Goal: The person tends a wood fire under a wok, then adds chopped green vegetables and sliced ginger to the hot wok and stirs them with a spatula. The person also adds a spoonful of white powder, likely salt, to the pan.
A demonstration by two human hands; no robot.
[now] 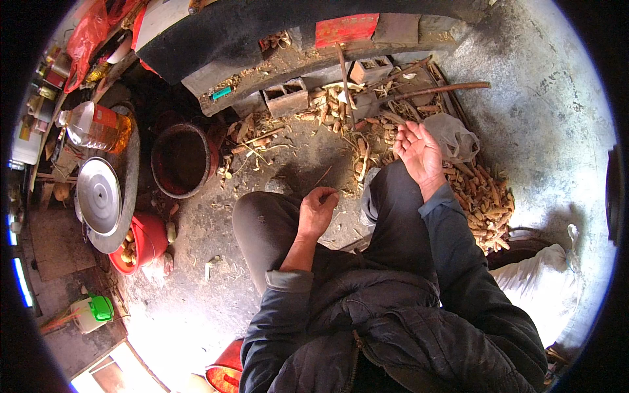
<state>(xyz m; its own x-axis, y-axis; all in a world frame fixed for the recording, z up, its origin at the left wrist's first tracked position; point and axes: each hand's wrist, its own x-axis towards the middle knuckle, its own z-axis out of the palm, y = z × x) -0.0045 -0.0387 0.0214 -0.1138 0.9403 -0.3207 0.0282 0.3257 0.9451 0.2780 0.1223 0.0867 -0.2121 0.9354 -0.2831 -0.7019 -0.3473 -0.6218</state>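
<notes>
Brown cobs (483,204) lie near the right hand (420,156), grip spread, empty; left hand (316,213) curled, holding something or not, I can't tell.

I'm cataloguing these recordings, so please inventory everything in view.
Bottle: 1, amber-filled, upper left
Lid: 1, silver, left
Pot: 1, dark, upper left
Buckets: 2, red, left and bottom
Jug: 1, green-topped, lower left
Crumpled plastic: 1, red, upper left
Hollow blocks: at least 2, grey-brown, upper centre
Corn cobs: many, orange-brown, right and ahead
Long stick: 1, brown, upper right
Twig: 1, brown, centre
Clear bag: 1, colourless, upper right
Sack: 1, white, lower right
Shelf items: several, mixed, far left
Knees: 2, dark-trousered, centre
Left hand: 1, bare, curled, below twig
Right hand: 1, bare, open, beside clear bag
</notes>
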